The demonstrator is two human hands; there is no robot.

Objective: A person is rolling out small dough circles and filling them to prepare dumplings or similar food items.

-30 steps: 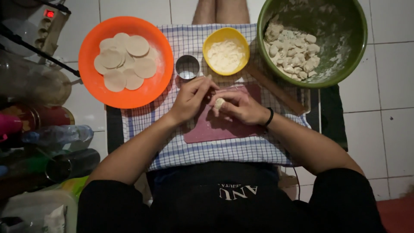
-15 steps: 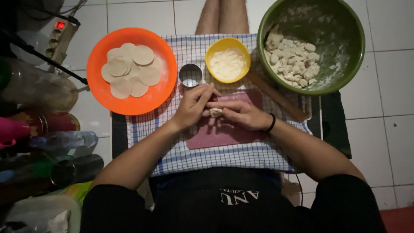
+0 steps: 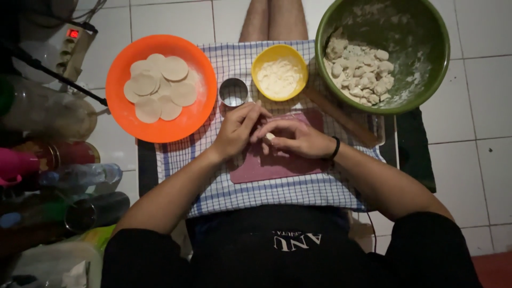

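My left hand and my right hand meet over a pink cutting mat on a blue-checked cloth. Both press around a small pale lump of dough, mostly hidden by the fingers. An orange plate at the left holds several flat round dough discs. Just beyond my left hand stands a round metal cutter. A yellow bowl of flour sits behind it. The big green bowl at the far right holds several dough pieces.
A wooden rolling pin lies diagonally right of the mat. Bottles and jars crowd the left edge, with a power strip at the far left. My bare legs stretch out past the cloth on the white tiled floor.
The camera view shifted slightly, so everything sits lower and further right in frame. My hands stay together on the dough, the fingers closing more tightly over it.
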